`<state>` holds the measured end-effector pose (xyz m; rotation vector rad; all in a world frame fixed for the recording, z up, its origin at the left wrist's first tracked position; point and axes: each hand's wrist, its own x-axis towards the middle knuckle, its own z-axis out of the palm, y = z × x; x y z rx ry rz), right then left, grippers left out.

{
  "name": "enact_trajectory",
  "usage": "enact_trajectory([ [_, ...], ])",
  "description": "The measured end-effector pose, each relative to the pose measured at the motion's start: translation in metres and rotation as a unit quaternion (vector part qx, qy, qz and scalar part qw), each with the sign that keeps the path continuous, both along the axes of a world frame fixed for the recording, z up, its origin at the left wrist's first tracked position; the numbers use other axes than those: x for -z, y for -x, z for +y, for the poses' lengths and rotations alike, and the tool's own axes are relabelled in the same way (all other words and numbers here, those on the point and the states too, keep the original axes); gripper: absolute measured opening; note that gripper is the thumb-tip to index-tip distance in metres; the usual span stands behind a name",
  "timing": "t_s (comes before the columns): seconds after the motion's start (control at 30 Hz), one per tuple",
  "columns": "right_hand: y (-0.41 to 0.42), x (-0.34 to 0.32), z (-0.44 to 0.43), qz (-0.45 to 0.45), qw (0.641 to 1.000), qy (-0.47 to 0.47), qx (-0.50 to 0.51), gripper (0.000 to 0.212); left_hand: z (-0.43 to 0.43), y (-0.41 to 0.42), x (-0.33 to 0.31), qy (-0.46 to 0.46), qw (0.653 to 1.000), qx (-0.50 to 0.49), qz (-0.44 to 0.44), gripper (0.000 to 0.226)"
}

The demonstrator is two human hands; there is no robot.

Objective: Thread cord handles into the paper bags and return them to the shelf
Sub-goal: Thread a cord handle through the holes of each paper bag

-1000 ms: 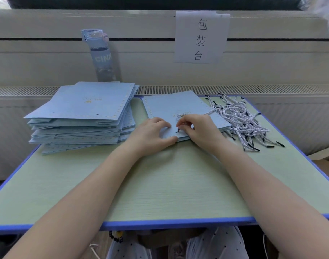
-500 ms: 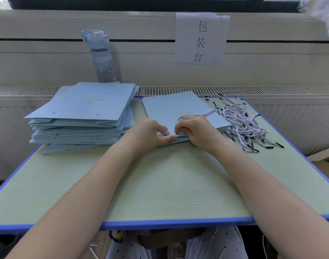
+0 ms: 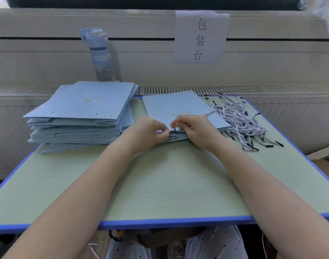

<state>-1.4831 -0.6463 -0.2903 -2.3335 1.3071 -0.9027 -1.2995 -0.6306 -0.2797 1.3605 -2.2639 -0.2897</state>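
1. Pale-blue card makes up the stack of bags lying flat at left centre of the frame on the green, blue-edged counter. A loose cord pile, white-grey with black tips, lies at right centre.
2. A water bottle stands behind the stack, and a paper sign with 3 characters hangs at upper centre.
3. Both hands cover the near edge of the paper bag, so the punched hole there cannot be made out. The stack hides the bottle's base.
4. The paper bag lies flat at frame centre, between stack and pile and close to both. Its long axis runs from the lower centre toward the top of the frame. The mouth edge points down-frame, and the gold print reads upside down.
5. The left hand has its grip pinching the bag's near edge between thumb and forefinger.
6. The right hand has its grip pinching 1 cord near its black tip. The cord trails up-right to the pile.
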Motion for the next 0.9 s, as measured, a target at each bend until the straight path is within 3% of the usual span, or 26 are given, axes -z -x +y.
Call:
enact_trajectory([
  [0.1,-0.002,0.0,0.001,0.051,0.999,0.007,-0.001,0.025,0.0,0.001,0.001,-0.006,1.0,-0.006,0.01,0.026],
  [0.3,0.005,-0.005,-0.001,0.067,0.998,-0.015,0.014,0.03,-0.004,-0.001,0.006,-0.006,0.998,-0.008,0.055,0.034],
  [0.43,0.004,-0.005,0.0,0.151,0.988,-0.019,0.017,0.044,-0.005,-0.001,0.008,-0.007,0.996,-0.004,0.084,0.037],
  [0.53,0.002,-0.008,0.003,0.027,0.984,0.168,0.049,0.041,-0.005,-0.001,0.006,0.003,0.99,-0.025,0.137,0.045],
  [0.6,0.005,-0.014,0.004,-0.063,0.943,0.319,0.074,0.03,-0.005,-0.001,0.004,0.023,0.98,-0.045,0.194,0.045],
  [0.67,0.005,-0.016,0.006,-0.093,0.919,0.374,0.08,0.021,-0.006,0.0,0.002,0.059,0.967,-0.062,0.239,0.041],
  [0.73,0.001,-0.013,0.007,-0.081,0.936,0.335,0.074,0.017,-0.006,0.002,0.003,0.098,0.958,-0.066,0.26,0.036],
  [0.9,-0.008,-0.004,0.008,-0.083,0.988,0.086,0.097,0.019,-0.004,0.008,0.012,0.193,0.955,-0.031,0.221,0.023],
])
